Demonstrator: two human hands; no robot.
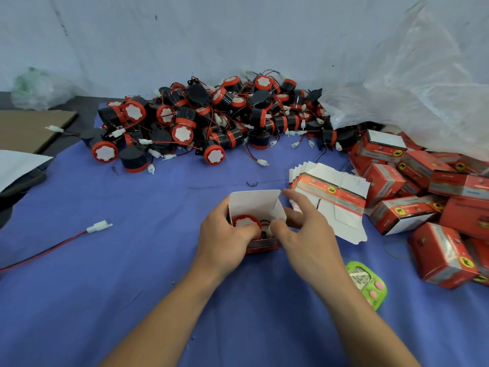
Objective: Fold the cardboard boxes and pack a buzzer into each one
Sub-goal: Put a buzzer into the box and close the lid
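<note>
An open red and white cardboard box (254, 203) stands on the blue cloth in the middle, its white lid flap upright. Inside it sits a buzzer (244, 222) with a red rim and white face. My left hand (225, 239) grips the box from the left, thumb resting on the buzzer. My right hand (304, 229) is at the box's right side, with the thumb and a finger pinching the white side flap (277, 211). A stack of flat unfolded boxes (330, 197) lies just right of my hands.
A big pile of black and red buzzers (211, 120) with wires fills the back of the table. Several packed red boxes (423, 197) are heaped at the right under a plastic bag (423, 88). A green timer (367, 284) lies near my right forearm. A loose red wire with a white plug (98, 227) lies at the left.
</note>
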